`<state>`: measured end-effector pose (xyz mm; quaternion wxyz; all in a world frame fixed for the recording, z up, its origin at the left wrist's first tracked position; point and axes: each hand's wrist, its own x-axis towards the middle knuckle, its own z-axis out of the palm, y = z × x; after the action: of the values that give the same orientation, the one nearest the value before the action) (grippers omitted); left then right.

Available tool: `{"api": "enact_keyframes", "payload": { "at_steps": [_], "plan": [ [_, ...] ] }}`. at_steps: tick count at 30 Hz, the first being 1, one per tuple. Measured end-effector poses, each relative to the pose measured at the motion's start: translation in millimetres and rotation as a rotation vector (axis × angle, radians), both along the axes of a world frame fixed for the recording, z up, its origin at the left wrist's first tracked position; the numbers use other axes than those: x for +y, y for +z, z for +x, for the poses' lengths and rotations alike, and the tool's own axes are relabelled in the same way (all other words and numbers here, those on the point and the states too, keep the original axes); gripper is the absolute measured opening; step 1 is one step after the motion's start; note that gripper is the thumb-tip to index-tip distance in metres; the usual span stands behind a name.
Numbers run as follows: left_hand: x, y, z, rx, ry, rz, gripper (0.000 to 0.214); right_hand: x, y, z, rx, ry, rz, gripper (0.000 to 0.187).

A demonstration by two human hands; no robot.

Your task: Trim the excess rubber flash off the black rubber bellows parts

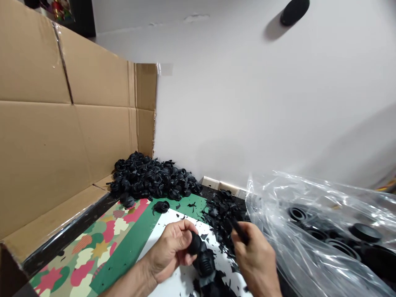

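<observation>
My left hand [173,252] is closed, pinching a small black ribbed rubber piece [194,243] between thumb and fingers over the white sheet [156,247]. To the right, my right hand [257,260] is wrapped around a slim black tool [239,232]. Its working end blurs into the dark scraps behind, so its kind is unclear. Just below the left fingertips lie more black ribbed pieces [206,264] at the lower edge of the view. One similar piece [161,206] rests by itself on the green sheet [125,251]. The two hands are apart.
A heap of black ribbed pieces [154,177] sits in the back corner, against the cardboard wall [102,78]. Black scraps [222,210] are piled right of it. A clear plastic bag [266,214] with round black parts [365,232] stands at the right. Patterned paper [100,239] covers the left side.
</observation>
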<state>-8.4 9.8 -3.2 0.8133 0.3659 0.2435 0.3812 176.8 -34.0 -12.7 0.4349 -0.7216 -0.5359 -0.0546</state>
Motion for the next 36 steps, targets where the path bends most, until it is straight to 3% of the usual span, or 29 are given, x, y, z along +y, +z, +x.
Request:
{"api": "enact_keyframes", "payload": {
  "at_steps": [3, 7, 11, 16, 21, 26, 32, 36],
  "plan": [
    [3, -1.8, -1, -0.127, -0.010, -0.093, 0.044, -5, 7.0, 10, 0.243, -0.023, -0.085, 0.023],
    [8, -3.8, -3, -0.164, 0.025, -0.147, 0.032, -13, 3.8, -4, 0.334, 0.016, -0.132, 0.028],
    [9, -0.7, -2, -0.113, -0.004, -0.209, 0.034, -14, -5.4, -9, 0.321, 0.055, -0.153, 0.028],
    [5, 2.3, 1, -0.116, 0.006, -0.192, 0.040, -12, -12.9, -3, 0.299, 0.065, 0.004, 0.024],
    [3, -1.7, 3, -0.083, 0.068, -0.206, 0.041, -13, -21.8, 1, 0.235, 0.068, -0.185, 0.018],
    [2, -2.2, 4, -0.040, 0.114, -0.234, 0.037, -12, -28.9, 1, 0.100, 0.040, -0.216, 0.020],
    [1, -3.0, 5, -0.023, 0.109, -0.212, 0.037, -9, -33.2, 1, 0.092, 0.074, 0.008, 0.044],
    [2, -4.5, 5, -0.008, 0.132, -0.180, 0.036, -9, -28.6, 5, 0.113, 0.111, 0.049, 0.017]
  ]
}}
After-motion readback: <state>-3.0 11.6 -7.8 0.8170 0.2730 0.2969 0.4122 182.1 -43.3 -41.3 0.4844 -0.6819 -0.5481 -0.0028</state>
